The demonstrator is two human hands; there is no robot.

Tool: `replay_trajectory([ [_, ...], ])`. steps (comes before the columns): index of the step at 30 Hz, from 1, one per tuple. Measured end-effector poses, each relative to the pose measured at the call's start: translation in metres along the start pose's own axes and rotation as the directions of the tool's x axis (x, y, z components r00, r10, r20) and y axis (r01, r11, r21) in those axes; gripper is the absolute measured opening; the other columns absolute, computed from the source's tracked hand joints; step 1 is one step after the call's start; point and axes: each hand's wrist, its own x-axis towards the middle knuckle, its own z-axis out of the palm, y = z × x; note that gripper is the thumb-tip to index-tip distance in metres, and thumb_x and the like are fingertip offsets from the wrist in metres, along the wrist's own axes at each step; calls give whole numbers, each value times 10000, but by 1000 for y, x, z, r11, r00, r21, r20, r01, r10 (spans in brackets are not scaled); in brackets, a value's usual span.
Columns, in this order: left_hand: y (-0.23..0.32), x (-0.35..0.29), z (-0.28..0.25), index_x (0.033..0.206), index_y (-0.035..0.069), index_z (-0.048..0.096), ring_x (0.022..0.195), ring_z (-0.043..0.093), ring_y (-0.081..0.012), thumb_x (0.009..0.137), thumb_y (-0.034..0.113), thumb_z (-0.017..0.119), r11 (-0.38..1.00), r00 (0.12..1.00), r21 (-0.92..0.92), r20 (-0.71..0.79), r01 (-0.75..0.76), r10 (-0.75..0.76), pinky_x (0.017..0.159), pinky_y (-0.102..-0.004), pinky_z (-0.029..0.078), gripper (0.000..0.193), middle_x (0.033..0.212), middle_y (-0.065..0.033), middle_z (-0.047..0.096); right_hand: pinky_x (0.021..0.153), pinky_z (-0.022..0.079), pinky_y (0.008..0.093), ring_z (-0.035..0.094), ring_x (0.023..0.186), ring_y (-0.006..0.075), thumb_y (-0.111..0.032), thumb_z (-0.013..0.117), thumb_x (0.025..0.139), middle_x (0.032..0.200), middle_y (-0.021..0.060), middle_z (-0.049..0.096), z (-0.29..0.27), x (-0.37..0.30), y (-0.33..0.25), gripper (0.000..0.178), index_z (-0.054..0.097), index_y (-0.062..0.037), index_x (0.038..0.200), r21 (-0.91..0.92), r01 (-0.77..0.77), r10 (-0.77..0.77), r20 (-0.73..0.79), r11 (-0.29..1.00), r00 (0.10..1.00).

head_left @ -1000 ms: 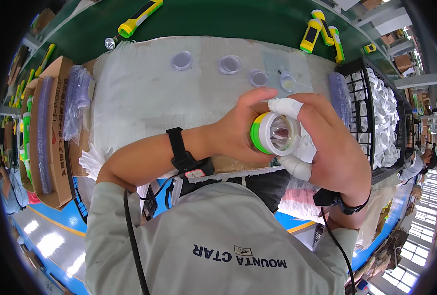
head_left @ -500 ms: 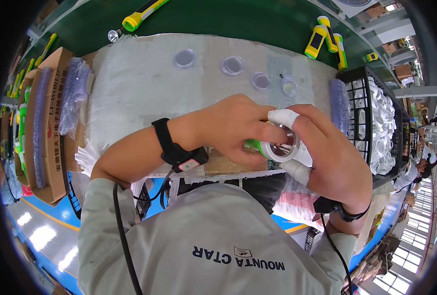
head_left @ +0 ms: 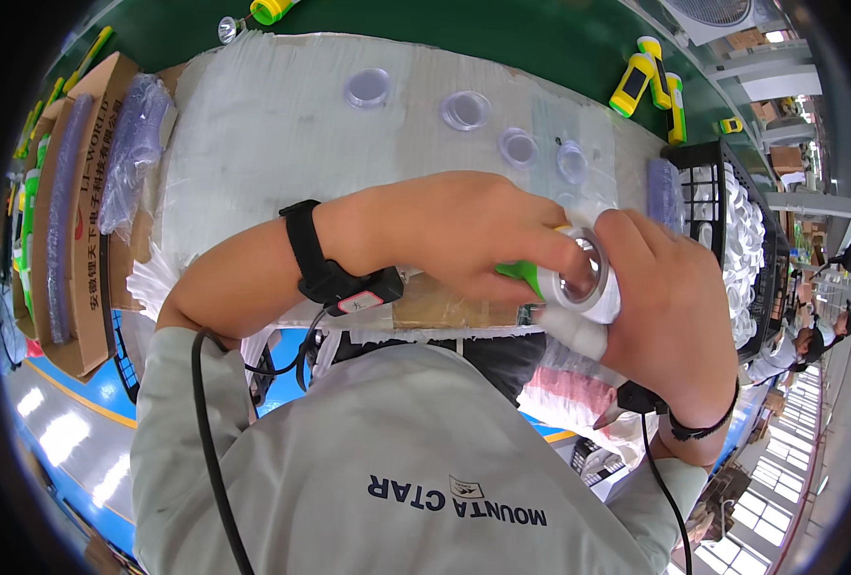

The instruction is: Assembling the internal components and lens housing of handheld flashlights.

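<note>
A flashlight with a green body and a white ring round its shiny reflector (head_left: 598,299) is held between my two hands, over the near edge of the covered work surface. My left hand (head_left: 473,235) closes round the green body, with a finger reaching over the reflector opening. My right hand (head_left: 670,297) grips the white ring from the other side; a white covering wraps at least one of its fingertips. Most of the flashlight's body is hidden under my left hand. Beyond my hands lie several clear round lenses, among them a single lens (head_left: 518,148) and a stacked-looking one (head_left: 466,111).
At right stands a black crate (head_left: 701,196) full of white rings (head_left: 744,240). Yellow flashlights (head_left: 633,84) lie on the green table (head_left: 502,34) behind. A cardboard box (head_left: 100,230) holding plastic-wrapped pieces and green flashlights is at left, beside a bubble-wrapped bundle (head_left: 138,144).
My hands and the flashlight have shifted slightly right, and the reflector is turned more sideways. The whole view has tilted a little, so the lenses and box appear higher.
</note>
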Motion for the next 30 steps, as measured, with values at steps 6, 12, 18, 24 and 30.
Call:
replay_trajectory([
  [6, 5, 0, -2, 1148, 169, 553, 778, 590, -307, 778, 186, 665, 990, 997, -120, 8, 80, -80, 632, -387, 478, 387, 964, -80, 587, 562, 423, 391, 554, 667, 329, -374, 775, 588, 732, 105, 530, 12, -3, 7, 576, 535, -17, 971, -38, -74, 74, -21, 997, 997],
  [12, 11, 5, -6, 1133, 166, 555, 815, 589, -305, 784, 163, 652, 958, 984, -237, 107, 161, -139, 677, -389, 475, 363, 989, -74, 576, 522, 400, 343, 537, 626, 243, -273, 734, 633, 708, 69, 510, 23, 6, 23, 365, 472, -61, 774, -137, 285, -304, -144, 949, 942],
  [18, 21, 7, -3, 1079, 160, 556, 775, 581, -314, 753, 103, 649, 967, 971, -126, 117, 223, -209, 647, -405, 463, 344, 935, -81, 558, 483, 383, 342, 511, 546, 230, -334, 719, 617, 624, 42, 459, 34, 12, 25, 371, 480, -90, 763, -157, 232, -266, -250, 960, 931],
  [24, 27, 13, 9, 1126, 194, 536, 764, 580, -320, 729, 81, 655, 962, 961, 32, 49, 271, -273, 664, -407, 477, 430, 916, -89, 547, 457, 418, 346, 549, 504, 261, -357, 708, 677, 597, 57, 528, 53, -1, 12, 371, 477, -80, 765, -59, -200, 168, -346, 978, 923],
  [30, 28, 12, 18, 1168, 109, 500, 848, 606, -321, 723, 131, 700, 892, 919, -319, -126, 319, -373, 708, -393, 496, 489, 1055, -128, 589, 460, 418, 345, 541, 503, 267, -461, 683, 703, 616, 72, 530, 62, -14, 46, 465, 522, -58, 870, -19, 106, -103, -438, 994, 893],
])
